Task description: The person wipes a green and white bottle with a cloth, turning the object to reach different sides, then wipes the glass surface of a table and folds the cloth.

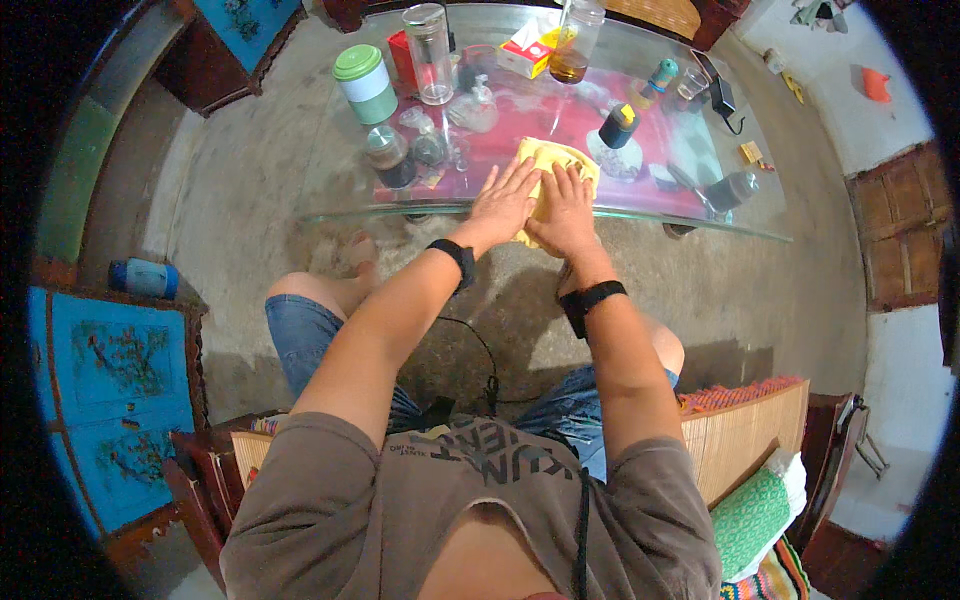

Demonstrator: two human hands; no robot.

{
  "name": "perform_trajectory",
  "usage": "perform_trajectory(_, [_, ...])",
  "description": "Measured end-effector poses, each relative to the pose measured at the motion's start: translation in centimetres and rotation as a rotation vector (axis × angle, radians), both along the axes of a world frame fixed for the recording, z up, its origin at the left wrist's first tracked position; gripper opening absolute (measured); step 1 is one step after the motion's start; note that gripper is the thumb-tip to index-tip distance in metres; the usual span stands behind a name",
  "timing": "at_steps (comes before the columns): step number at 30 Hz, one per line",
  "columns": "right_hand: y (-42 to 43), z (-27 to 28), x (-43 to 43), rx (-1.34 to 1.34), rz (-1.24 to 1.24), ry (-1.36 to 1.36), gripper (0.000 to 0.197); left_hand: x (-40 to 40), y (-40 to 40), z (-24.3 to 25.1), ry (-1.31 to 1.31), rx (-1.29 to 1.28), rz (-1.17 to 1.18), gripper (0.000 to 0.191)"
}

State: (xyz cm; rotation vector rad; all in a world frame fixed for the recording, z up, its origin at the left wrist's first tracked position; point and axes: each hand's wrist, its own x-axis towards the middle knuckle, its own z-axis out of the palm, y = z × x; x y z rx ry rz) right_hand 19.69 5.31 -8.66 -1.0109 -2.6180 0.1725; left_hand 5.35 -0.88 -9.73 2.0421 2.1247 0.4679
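Note:
A folded yellow cloth [559,156] lies at the near edge of the glass-topped table [480,206], with part of it hanging over the edge. My left hand [504,201] presses flat on the cloth's left side, fingers pointing away from me. On its right side rests my right hand [564,210], palm down, fingers slightly spread. The two hands are close together, and neither is closed around the cloth. Whatever lies beneath the cloth is hidden. Black bands circle both wrists.
On the table stand a green-lidded cup [365,84], a clear tumbler [430,54], a dark-filled jar [391,157], a bottle of amber liquid [576,45], a small dark container [619,127] and a jar lying at the right [731,192]. Tied plastic bags [474,111] sit at the left.

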Motion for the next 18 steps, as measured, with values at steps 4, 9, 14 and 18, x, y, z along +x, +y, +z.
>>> perform_trajectory(4, [-2.2, -1.0, -3.1, 0.088, -0.003, 0.094, 0.070, -3.2, -2.8, -0.3, -0.011, 0.042, 0.020, 0.053])
perform_trajectory(9, [-3.4, -1.9, -3.0, 0.164, 0.090, 0.344, 0.049, -3.6, -4.2, -0.3, -0.049, 0.049, 0.011, 0.053])
perform_trajectory(14, [-1.4, -0.7, 0.0, 0.160, 0.105, 0.361, 0.035, -3.2, -3.5, 0.5, -0.090, 0.010, -0.053, 0.053])
perform_trajectory(18, [1.6, -2.4, 5.8, 0.100, -0.187, 0.376, 0.036, -3.1, -2.8, -0.6, -0.039, 0.026, 0.011, 0.059])
